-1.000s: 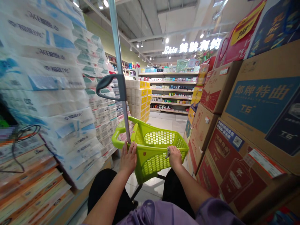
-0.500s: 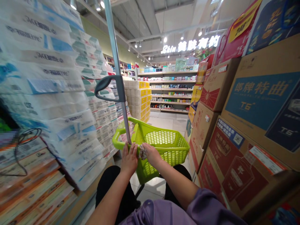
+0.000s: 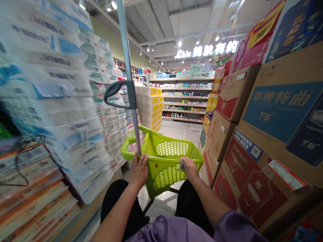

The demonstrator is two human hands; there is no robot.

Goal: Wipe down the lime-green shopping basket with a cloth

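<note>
A lime-green shopping basket with lattice sides stands in front of my knees. My left hand lies against its near corner, fingers stretched up to the rim beside the foot of a metal pole. My right hand is closed on a small crumpled greyish cloth. The cloth touches the basket's near side, toward its right end. A grey loop handle is fixed partway up the pole.
Wrapped paper packs are stacked high on the left. Cardboard cartons rise close on the right. Beyond the basket, a tiled aisle leads to stocked shelves. A dark cable lies at far left.
My right hand has slid the cloth rightward along the basket's near side, away from my left hand. The left hand stays at the corner. The basket has barely moved.
</note>
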